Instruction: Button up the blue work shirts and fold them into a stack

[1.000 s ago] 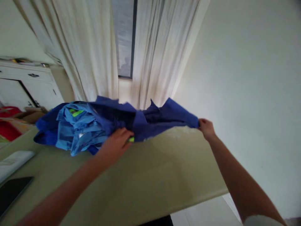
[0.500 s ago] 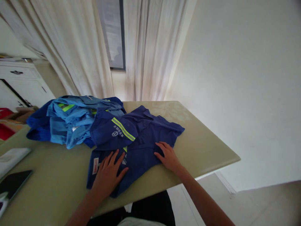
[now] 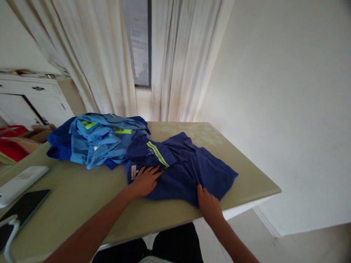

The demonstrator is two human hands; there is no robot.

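Note:
A dark blue work shirt with a yellow-and-grey reflective stripe lies spread on the table, its collar area at the left by a white label. My left hand rests flat on the cloth beside that label, fingers spread. At the shirt's near edge, my right hand is closed with fingers curled round a fold of the fabric. Behind and left, a heap of light and dark blue garments with reflective strips touches the shirt.
The pale table ends at a rounded corner on the right, near a white wall. To the left lie a white device and a dark flat tablet-like object with a white cable. Curtains hang behind the table.
The shirt has shifted to the right and its right part is more spread out. My right hand has moved down and closed on the cloth; my left hand has slid right and away from me.

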